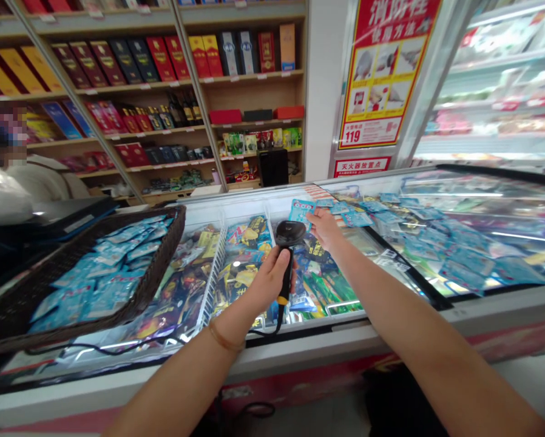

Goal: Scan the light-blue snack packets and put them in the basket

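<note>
My left hand (275, 273) is wrapped round the handle of a black barcode scanner (291, 232) with a yellow-tipped base. A dark cord trails from the scanner over the freezer's front edge. Pinched in my right hand (323, 226) is a light blue packet (300, 210), held just beyond the scanner head. Many similar blue packets (463, 243) lie spread over the freezer's glass on the right. More blue packets (104, 267) fill a dark brown woven basket (161, 261) on the left.
Beneath my hands, the chest freezer (368, 325) holds bagged goods split by a white wire divider (212, 273). Shelves of boxes (127, 60) stand behind. A person's pale sleeve (42, 176) shows at the far left. A red poster (386, 73) hangs on the wall.
</note>
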`<state>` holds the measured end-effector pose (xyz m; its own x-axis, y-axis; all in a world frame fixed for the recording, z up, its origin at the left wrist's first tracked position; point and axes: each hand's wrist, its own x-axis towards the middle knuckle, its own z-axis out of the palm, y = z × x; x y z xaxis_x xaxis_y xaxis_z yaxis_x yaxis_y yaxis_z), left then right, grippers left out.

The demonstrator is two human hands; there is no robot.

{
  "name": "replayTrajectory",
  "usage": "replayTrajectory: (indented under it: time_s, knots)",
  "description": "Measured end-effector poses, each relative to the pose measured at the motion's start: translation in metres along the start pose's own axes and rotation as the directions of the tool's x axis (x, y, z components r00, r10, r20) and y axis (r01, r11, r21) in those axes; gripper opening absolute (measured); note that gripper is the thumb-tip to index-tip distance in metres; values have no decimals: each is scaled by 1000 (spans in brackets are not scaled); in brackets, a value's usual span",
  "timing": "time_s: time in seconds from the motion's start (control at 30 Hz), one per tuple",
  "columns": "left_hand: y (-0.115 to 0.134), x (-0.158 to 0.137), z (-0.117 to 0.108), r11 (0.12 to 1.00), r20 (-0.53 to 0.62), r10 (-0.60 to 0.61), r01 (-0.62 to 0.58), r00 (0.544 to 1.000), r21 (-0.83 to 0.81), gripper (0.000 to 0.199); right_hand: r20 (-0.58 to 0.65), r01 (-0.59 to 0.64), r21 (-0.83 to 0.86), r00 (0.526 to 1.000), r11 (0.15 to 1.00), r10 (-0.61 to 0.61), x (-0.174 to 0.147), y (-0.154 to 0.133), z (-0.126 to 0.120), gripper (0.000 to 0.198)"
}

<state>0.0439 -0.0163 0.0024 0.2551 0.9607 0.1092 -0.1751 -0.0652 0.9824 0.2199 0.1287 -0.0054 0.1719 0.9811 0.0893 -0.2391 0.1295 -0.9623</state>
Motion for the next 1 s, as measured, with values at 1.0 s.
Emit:
replayTrajectory:
  time_s: [1.0]
  knots:
    - [119,-72,-200,940,-811,50,-302,583,-159,41,526,-17,-276,834,961,165,-67,20,254,23]
